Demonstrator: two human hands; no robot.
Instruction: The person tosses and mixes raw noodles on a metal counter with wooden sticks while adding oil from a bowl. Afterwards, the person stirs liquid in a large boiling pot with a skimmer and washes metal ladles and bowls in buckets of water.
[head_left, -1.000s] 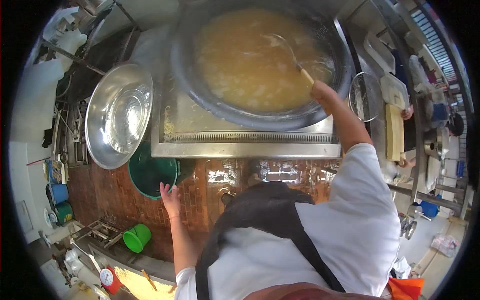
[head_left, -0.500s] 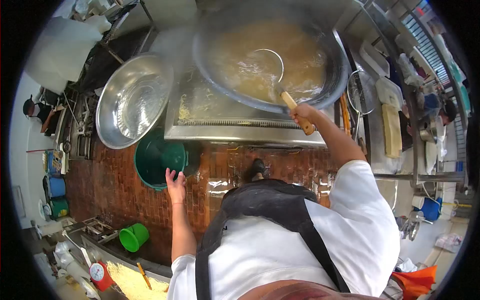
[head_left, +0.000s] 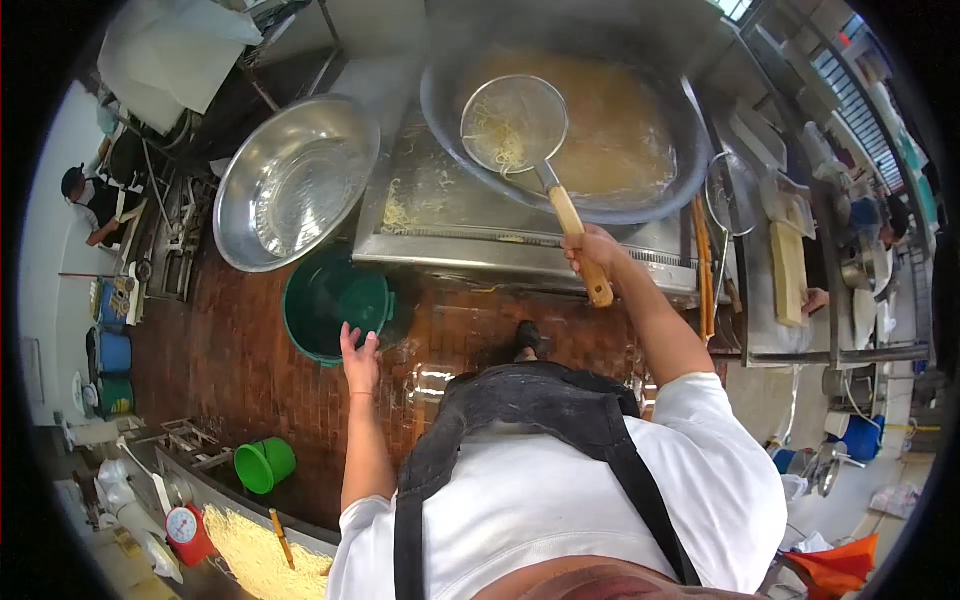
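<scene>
My right hand [head_left: 596, 252] is closed around the wooden handle of a strainer [head_left: 545, 110]. Its round mesh basket is raised over the near left part of a big pot [head_left: 650, 215]. Some noodles [head_left: 497, 138] lie in the mesh. Cloudy brownish liquid [head_left: 620, 120] fills the pot. My left hand [head_left: 360, 360] holds nothing, its fingers spread, just in front of a dark green bucket [head_left: 322, 350] on the floor. Left of the pot, a wide metal basin [head_left: 240, 215] is tilted toward me.
Loose noodles [head_left: 395, 208] lie on the metal stove top [head_left: 420, 250]. Another strainer [head_left: 730, 200] hangs at the right. A bright green bucket [head_left: 265, 466] and a red scale [head_left: 190, 535] are at lower left. Co-workers are at both sides. The brick floor [head_left: 450, 310] looks wet.
The strainer has come up out of the liquid, with noodles now in its mesh. My right hand has moved slightly left and down. My left hand stays open near the dark green bucket.
</scene>
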